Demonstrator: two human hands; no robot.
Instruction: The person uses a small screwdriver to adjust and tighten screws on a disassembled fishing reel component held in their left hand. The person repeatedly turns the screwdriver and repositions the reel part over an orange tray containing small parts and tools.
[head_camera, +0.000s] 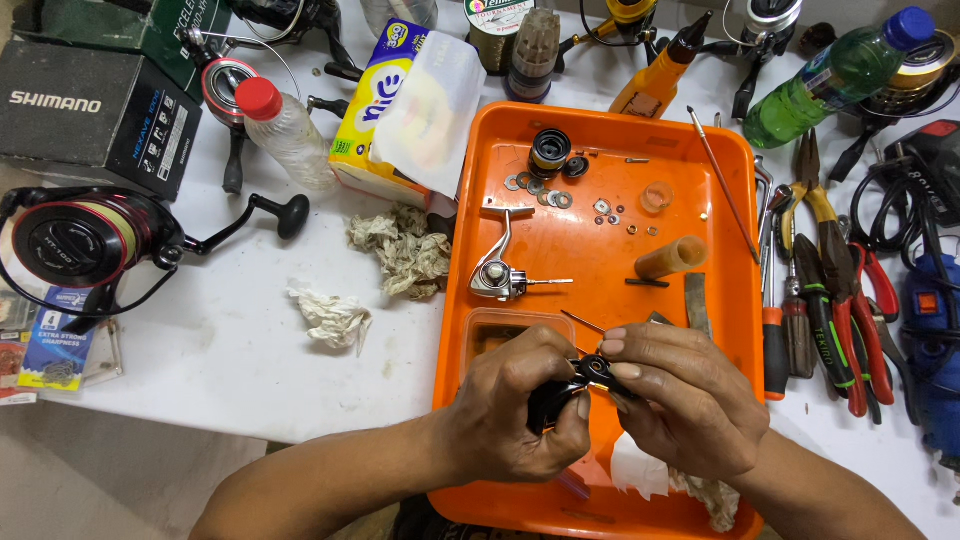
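Small black reel part (570, 385) over near end of orange tray (600, 140), pinched betw. left hand (515, 415) & right hand (685, 400), both grips closed on it. Prob. light, rigid, greasy/slippery; hold body, not thin bits.

Tray (720, 150) sits centre on table (230, 350); pliers (835, 270) lie right of it, crumpled tissues (410, 250) left.
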